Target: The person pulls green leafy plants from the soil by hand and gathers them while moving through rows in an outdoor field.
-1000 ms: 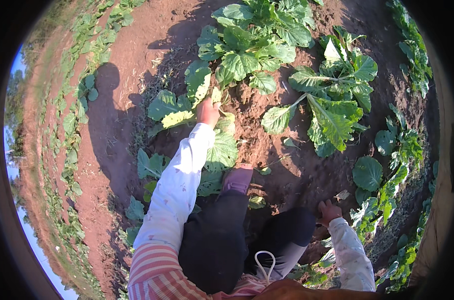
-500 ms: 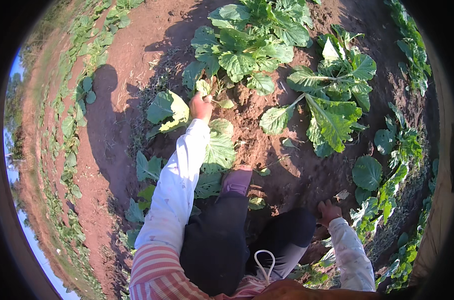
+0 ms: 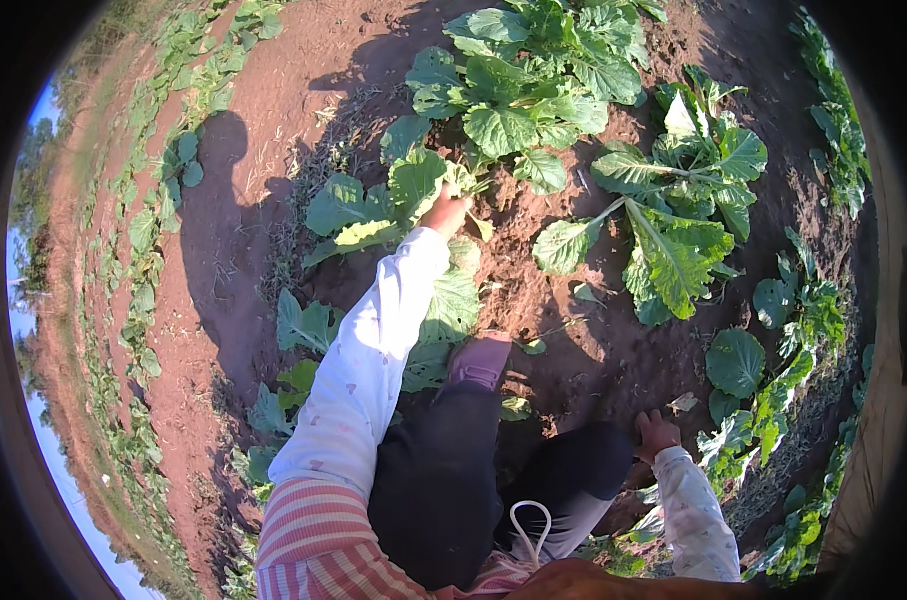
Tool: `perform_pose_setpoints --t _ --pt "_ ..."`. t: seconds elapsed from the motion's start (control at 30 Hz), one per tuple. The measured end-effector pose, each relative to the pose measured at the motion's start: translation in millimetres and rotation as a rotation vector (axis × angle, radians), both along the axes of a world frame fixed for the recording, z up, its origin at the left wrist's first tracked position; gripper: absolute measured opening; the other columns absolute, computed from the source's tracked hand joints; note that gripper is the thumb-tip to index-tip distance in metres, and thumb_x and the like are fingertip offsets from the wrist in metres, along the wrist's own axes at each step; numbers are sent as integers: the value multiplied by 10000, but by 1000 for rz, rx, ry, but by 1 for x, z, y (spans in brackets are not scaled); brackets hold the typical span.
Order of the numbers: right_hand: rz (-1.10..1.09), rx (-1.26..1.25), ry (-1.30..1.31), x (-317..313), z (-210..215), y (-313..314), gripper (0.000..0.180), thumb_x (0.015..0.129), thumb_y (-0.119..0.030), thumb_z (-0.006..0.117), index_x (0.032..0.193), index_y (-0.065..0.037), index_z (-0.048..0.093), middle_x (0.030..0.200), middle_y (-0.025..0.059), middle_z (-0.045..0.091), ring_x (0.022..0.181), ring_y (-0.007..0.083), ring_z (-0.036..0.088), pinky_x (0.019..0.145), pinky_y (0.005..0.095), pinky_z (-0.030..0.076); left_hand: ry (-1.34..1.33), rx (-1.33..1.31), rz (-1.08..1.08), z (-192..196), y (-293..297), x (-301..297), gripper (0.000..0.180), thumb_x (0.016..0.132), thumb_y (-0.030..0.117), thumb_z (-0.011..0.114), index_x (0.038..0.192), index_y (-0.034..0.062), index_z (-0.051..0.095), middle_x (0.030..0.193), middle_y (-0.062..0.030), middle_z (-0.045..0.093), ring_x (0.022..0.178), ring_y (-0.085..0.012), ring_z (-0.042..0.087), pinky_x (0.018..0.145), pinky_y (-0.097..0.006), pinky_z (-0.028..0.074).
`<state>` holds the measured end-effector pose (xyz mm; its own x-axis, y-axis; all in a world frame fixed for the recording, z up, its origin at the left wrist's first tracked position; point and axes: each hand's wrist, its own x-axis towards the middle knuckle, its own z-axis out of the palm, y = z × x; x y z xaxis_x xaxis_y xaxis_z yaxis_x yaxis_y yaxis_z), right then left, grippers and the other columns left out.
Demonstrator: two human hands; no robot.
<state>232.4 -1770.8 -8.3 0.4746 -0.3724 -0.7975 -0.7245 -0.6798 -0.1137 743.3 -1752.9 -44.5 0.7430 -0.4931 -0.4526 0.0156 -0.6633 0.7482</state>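
Observation:
My left hand point(image 3: 447, 212) is closed around the base of some pale green leaves and thin stems point(image 3: 461, 180). Their roots and lower ends are hidden by my fingers. Broad leaves point(image 3: 343, 206) of a leafy green plant spread just left of that hand, and a large leaf point(image 3: 451, 300) lies below the wrist. Beyond it stands a big leafy cabbage-like plant point(image 3: 533, 90). My right hand point(image 3: 656, 435) rests low on the soil beside my bent knee, its fingers apart and holding nothing I can see.
Another leafy plant point(image 3: 673, 240) sprawls to the right, with leaves fanning over the soil. My shoe point(image 3: 480, 358) is planted between the plants. More rows of greens grow at the right edge point(image 3: 773, 390) and far left point(image 3: 143, 290), across reddish bare soil point(image 3: 213, 340).
My left hand has shifted slightly right in the picture, and more leaves now show bunched around it. The view has moved a little; my right hand stays by the knee.

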Motion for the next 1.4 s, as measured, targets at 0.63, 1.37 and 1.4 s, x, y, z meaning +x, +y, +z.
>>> perform_pose_setpoints --t 0.63,1.37,1.4 --pt "-11 -34 -42 -6 -5 2 464 506 -266 773 856 -161 486 891 95 490 767 311 586 657 433 482 -816 825 -843 79 42 39 371 770 93 461 1085 238 592 1096 -68 586 1067 -250 506 946 -478 321" --pt "-2 27 -44 -6 2 -3 530 547 -315 755 966 -140 482 938 136 503 822 345 581 677 447 482 -498 303 -679 59 -34 35 291 748 245 593 971 58 595 940 -153 608 903 -311 570 793 -380 428" --pt "7 20 -57 -6 3 -3 530 548 -318 755 965 -140 481 936 136 503 823 343 581 677 447 482 -624 301 -668 57 -47 29 341 759 261 589 1036 64 573 1010 -162 591 963 -324 549 837 -387 415"
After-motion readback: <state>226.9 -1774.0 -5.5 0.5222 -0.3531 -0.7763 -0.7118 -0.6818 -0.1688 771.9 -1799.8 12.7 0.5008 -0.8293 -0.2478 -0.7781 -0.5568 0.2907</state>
